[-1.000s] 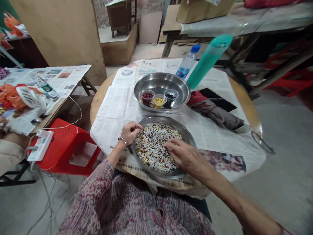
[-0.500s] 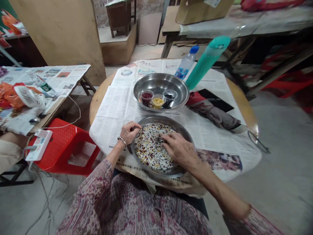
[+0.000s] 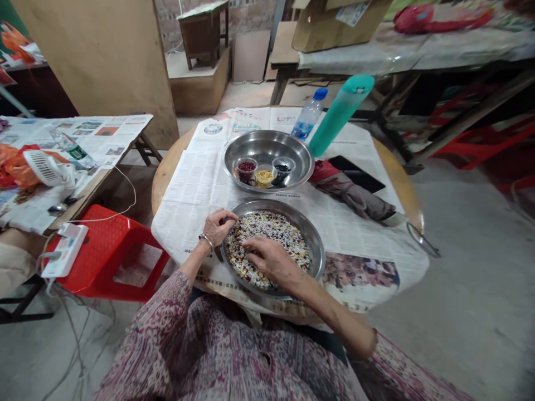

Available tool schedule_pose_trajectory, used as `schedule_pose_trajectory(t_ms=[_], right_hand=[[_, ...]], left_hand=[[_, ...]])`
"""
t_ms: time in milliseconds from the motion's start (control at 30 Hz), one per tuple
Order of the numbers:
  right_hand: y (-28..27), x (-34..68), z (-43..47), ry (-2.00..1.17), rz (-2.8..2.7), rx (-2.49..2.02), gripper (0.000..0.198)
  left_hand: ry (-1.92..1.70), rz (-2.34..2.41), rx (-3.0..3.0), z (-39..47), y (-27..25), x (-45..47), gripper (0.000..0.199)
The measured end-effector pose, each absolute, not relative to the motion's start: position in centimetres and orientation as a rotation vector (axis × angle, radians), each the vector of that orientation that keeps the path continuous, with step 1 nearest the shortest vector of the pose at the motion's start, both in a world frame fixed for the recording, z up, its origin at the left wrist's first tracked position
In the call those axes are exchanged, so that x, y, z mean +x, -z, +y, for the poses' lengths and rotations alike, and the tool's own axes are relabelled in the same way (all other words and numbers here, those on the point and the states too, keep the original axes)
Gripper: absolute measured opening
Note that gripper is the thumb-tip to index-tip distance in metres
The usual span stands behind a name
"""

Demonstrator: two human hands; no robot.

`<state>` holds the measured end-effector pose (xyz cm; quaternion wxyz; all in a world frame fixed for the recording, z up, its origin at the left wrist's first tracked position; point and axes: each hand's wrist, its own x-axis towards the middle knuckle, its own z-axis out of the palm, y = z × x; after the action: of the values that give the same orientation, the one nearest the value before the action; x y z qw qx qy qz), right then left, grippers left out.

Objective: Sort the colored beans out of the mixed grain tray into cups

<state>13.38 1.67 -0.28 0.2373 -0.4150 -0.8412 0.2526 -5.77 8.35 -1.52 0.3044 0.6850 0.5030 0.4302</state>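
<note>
A wide metal basin (image 3: pixel 316 243) stands on the newspaper near me, holding mixed white, dark red, yellow and black grains and beans (image 3: pixel 288 236). At its left rim is my left hand (image 3: pixel 218 225), with a bracelet on the wrist and the fingers closed on the edge. My right hand (image 3: pixel 271 259) reaches over the left-centre of the mix, palm down; its thumb and forefinger are apart and its fingertips touch the grains. Behind, a second metal basin (image 3: pixel 267 143) holds clear cups of dark red beans (image 3: pixel 247 167), yellow beans (image 3: pixel 264 177) and black beans (image 3: pixel 283 168).
On the round table's right stand a water bottle (image 3: pixel 310 114) and a tall green bottle (image 3: pixel 340 117), with a folded umbrella (image 3: pixel 355 195) and a dark tablet (image 3: pixel 355 174) beside them. Left are a red stool (image 3: pixel 112 245), a power strip (image 3: pixel 66 250) and a small fan (image 3: pixel 44 167).
My right hand has moved left across the grains, from the middle toward the basin's left side. My left hand stays at the rim. The view has shifted slightly.
</note>
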Motion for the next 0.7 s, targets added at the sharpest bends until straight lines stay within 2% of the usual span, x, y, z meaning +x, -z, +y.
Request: schedule_pose_trajectory(t_ms=[67, 167, 300, 400, 533, 700], right_hand=[[-0.3, 12.8, 1.2, -0.712, -2.446, -0.971, 0.022], [-1.0, 11.8, 1.6, -0.512, -2.659, -0.844, 0.017], [-1.1, 11.4, 4.2, -0.183, -2.711, -0.909, 0.014], [-0.9, 12.8, 6.1, -0.086, -2.702, -1.094, 0.017], [-0.7, 16.1, 6.1, -0.295, -2.639, -1.284, 0.024], [-0.9, 17.5, 1.9, -0.687, -2.47, -1.082, 0.034]], left_hand=[[-1.141, 1.326, 1.822, 8.4, 1.5, -5.8, 0.014], [-1.15, 1.314, 1.822, 8.4, 1.6, -5.8, 0.014], [-1.15, 1.308, 1.843, 8.5, 1.7, -5.8, 0.015], [-1.143, 1.322, 1.847, 8.6, 1.8, -5.8, 0.015], [-1.143, 1.319, 1.827, 8.6, 2.0, -5.7, 0.013], [-1.145, 1.316, 1.809, 8.5, 1.9, -5.7, 0.013]])
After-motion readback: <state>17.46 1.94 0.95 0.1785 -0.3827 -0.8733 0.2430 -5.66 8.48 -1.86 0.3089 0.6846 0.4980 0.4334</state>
